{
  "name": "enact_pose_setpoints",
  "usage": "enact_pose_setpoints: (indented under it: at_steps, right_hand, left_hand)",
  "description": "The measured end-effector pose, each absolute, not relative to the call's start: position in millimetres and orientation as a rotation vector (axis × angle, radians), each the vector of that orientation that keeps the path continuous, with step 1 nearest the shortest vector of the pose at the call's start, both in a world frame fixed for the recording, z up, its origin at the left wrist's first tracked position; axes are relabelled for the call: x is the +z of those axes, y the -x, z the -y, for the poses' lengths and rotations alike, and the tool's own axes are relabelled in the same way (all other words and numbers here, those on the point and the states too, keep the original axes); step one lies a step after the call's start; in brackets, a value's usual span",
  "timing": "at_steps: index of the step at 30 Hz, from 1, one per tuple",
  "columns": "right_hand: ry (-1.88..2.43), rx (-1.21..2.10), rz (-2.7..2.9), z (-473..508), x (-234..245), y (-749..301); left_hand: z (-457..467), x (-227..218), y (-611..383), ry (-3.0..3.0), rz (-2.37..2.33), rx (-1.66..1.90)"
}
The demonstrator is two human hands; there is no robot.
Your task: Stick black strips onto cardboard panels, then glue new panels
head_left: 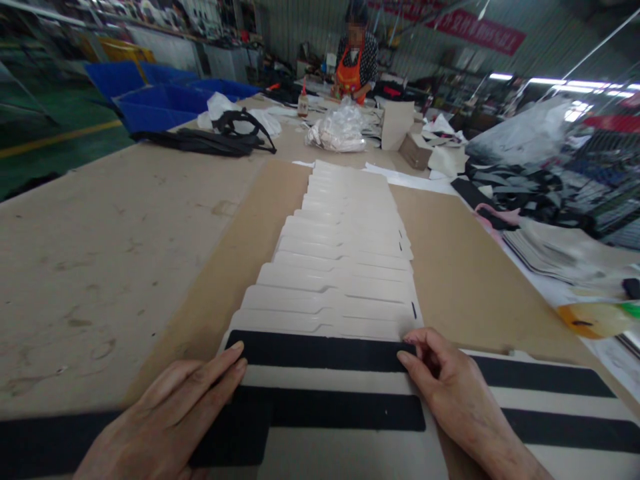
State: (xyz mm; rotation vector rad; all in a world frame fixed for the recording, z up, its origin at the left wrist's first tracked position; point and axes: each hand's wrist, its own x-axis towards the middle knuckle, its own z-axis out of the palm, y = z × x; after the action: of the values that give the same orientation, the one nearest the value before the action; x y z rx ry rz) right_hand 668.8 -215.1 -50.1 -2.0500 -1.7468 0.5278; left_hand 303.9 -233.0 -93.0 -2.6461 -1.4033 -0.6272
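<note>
On the table [100,233] before me, overlapping panels [350,233] run away in a row over a board sheet [440,267]; the nearest panel [350,457] bears an upper strip [320,350] along its far edge, a lower strip [350,410] nearer me; my left hand [175,407] touches the upper strip's left end, my right hand [445,380] its right; a third strip [45,440] passes under my left hand; right of my right hand, a two-strip panel [525,399]; farther right, stacked sheets [575,250]; behind the row, a plastic bag [340,127]; beyond that, a co-worker [353,67]; far left, bins [155,103].
</note>
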Motion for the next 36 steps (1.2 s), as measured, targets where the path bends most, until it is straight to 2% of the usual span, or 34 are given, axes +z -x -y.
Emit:
enact_pose_setpoints:
  at_steps: [5,8,14,17,23,28,36]
  right_hand:
    - [1.876,0.226,2.023,220,-52,-666]
    - [1.793,0.061,2.308,225,-51,-660]
    - [1.782,-0.49,2.684,236,-41,-633]
    - [1.822,-0.556,2.785,237,-39,-618]
    - [1.824,-0.382,2.868,235,-32,-613]
    - [1.82,-0.388,2.771,241,-36,-631]
    - [1.875,-0.365,2.527,260,-50,-690]
  left_hand:
    - [231,-77,-308,2.651,1.301,-0.49]
    - [233,-55,-320,2.645,1.317,-0.26]
    - [233,-19,-364,2.58,1.452,0.25]
    - [230,-16,-378,2.537,1.448,0.358]
    - [226,-23,-377,2.531,1.497,0.348]
    - [229,-30,-362,2.553,1.565,0.244]
    - [239,-51,-334,2.596,1.577,-0.154]
